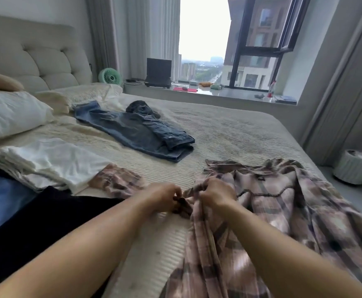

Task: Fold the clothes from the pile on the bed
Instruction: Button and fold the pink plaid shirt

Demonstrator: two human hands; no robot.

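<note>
1. Left hand (162, 195): fingers curled, pinching the front edge of the plaid shirt (283, 211).
2. Right hand (215, 195): fingers clenched on the same edge, just beside the left.
3. Plaid shirt: spread open on the near right of the bed (229, 130).
4. Folded jeans (137, 132): mid-bed.
5. White folded stack (46, 162): at left, near the pillow (10, 112).

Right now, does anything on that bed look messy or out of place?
Mostly the dark garment beyond the jeans: it lies crumpled, not folded. The plaid shirt is spread and rumpled, but both hands, left hand and right hand, hold it mid-fold.
</note>
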